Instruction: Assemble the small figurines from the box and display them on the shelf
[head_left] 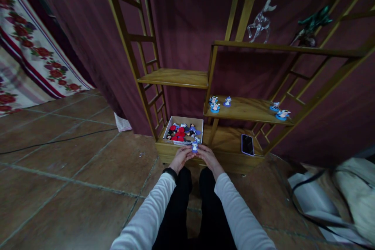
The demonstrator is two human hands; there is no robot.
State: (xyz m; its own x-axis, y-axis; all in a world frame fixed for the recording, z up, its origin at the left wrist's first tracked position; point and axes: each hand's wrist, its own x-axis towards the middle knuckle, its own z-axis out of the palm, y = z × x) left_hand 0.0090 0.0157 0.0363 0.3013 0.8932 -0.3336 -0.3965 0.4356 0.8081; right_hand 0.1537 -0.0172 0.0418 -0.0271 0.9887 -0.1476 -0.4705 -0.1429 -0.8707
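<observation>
Both hands meet in front of a wooden shelf unit point(175, 78), pinching a small blue and white figurine point(195, 147) between them. My left hand point(181, 157) holds it from the left and my right hand point(207, 156) from the right, fingers closed on it. Just behind the figurine a white box point(171, 123) full of several red, blue and black small figures sits on the bottom shelf. More blue figurines stand on the middle shelf, three at its left end point(217, 104) and two at its right end point(279, 111).
A phone point(247, 144) lies flat on the bottom shelf to the right of my hands. A glass deer point(261, 19) and a dark green ornament point(312, 27) stand on the top shelf. Bags point(336, 199) lie on the tiled floor at right; a cable point(58, 140) crosses the floor at left.
</observation>
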